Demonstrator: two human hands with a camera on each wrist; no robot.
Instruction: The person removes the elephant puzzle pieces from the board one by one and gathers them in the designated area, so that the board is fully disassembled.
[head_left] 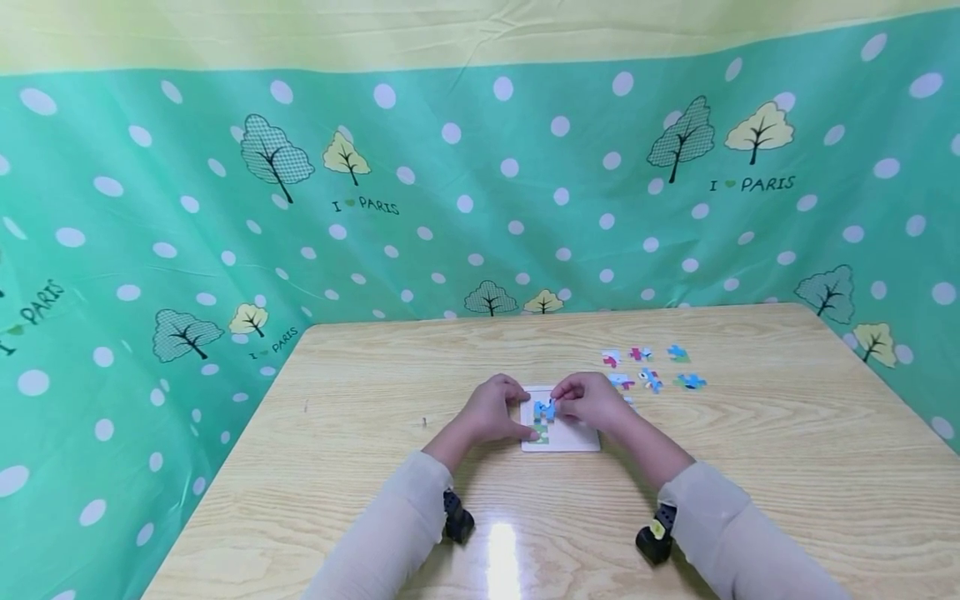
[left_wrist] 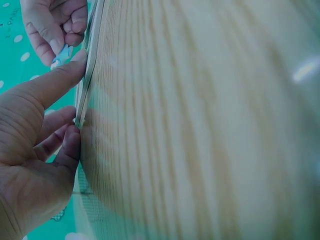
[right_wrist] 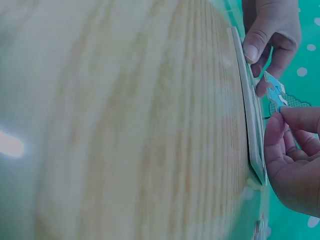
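Observation:
A white puzzle board (head_left: 573,437) lies flat on the table. Along its left side a green jigsaw piece (head_left: 542,435) sits on it, with blue pieces just above. My left hand (head_left: 495,410) holds the board by its left side, the thumb at the green piece and the fingers by the edge, as the left hand (left_wrist: 37,130) in its wrist view also shows. Between right thumb and index finger I pinch a blue jigsaw piece (right_wrist: 275,92), tilted up over the board. That right hand (head_left: 592,402) is above the board's right half. Whether the held piece touches its neighbours I cannot tell.
Several loose jigsaw pieces (head_left: 649,381) lie behind and right of the board, some partly behind the right hand. The wooden table (head_left: 337,467) ends at a green dotted curtain (head_left: 420,267). A tiny dark speck (head_left: 424,422) is left of the left hand.

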